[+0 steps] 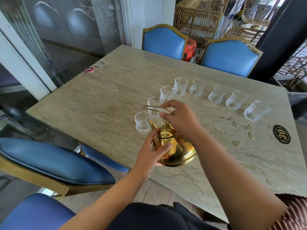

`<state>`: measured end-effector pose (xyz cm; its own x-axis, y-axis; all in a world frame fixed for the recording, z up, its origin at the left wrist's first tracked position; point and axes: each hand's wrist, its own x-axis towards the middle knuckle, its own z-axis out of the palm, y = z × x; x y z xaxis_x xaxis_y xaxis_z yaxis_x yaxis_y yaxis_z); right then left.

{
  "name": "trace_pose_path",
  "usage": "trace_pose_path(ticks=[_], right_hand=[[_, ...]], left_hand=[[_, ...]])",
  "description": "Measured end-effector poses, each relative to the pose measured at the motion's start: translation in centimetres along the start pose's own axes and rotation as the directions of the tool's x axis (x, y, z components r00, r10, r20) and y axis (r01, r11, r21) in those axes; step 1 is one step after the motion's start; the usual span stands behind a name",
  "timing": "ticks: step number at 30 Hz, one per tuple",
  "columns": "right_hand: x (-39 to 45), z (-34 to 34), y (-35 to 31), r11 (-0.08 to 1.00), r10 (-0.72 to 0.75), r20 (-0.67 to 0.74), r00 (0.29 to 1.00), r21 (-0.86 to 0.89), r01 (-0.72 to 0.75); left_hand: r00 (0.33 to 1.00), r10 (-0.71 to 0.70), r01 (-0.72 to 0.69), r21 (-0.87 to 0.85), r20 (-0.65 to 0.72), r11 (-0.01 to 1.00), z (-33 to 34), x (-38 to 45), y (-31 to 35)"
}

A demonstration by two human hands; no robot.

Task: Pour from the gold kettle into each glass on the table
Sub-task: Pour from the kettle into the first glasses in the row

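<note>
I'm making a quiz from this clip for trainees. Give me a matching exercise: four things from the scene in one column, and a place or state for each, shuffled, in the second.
Column one:
1. gold kettle
2. nearest glass to the spout
3. red round button
4. black oval number plaque

Column two:
A. at the table's far left edge
B. held off the table by both hands
C. on the tabletop at the right, beyond the right forearm
D. standing upright, looking empty, just left of the kettle's spout

Pairs: 1-B, 2-D, 3-A, 4-C
</note>
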<state>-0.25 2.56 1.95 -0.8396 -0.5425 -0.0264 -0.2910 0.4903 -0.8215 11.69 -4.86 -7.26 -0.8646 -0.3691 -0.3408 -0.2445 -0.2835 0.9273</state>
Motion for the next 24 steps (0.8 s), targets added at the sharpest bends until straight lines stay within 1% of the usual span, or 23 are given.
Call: trace_pose_path(ticks=[3, 8, 15, 19, 24], right_hand=[[-0.2, -0.1, 0.5, 0.999, 0.006, -0.007, 1.000, 0.042, -0.005], [-0.9, -0.4, 2.1, 0.983, 0.024, 0.002, 1.000, 0.181, -0.024], [-1.9, -0.3, 4.0, 0.932, 0.065, -0.020, 0.998, 0.358, -0.054], [-2.3, -0.7, 5.0, 0.911, 0.097, -0.049, 0.994, 0.408, -0.068], [-2.3, -1.8, 5.7, 0.889, 0.088, -0.067, 0.994, 0.456, -0.048]], left_hand=[[1.000, 0.030, -0.030, 0.030, -0.007, 0.999, 0.1, 0.2, -0.2], [0.993, 0.122, -0.121, 0.132, -0.002, 0.984, 0.0, 0.6, -1.1], [0.988, 0.150, -0.141, 0.205, -0.029, 0.969, 0.4, 0.9, -2.0], [0.981, 0.189, -0.176, 0.257, -0.029, 0.950, 0.9, 1.2, -2.4], [0.973, 0.226, -0.209, 0.258, -0.036, 0.943, 2.5, 1.7, -2.7]])
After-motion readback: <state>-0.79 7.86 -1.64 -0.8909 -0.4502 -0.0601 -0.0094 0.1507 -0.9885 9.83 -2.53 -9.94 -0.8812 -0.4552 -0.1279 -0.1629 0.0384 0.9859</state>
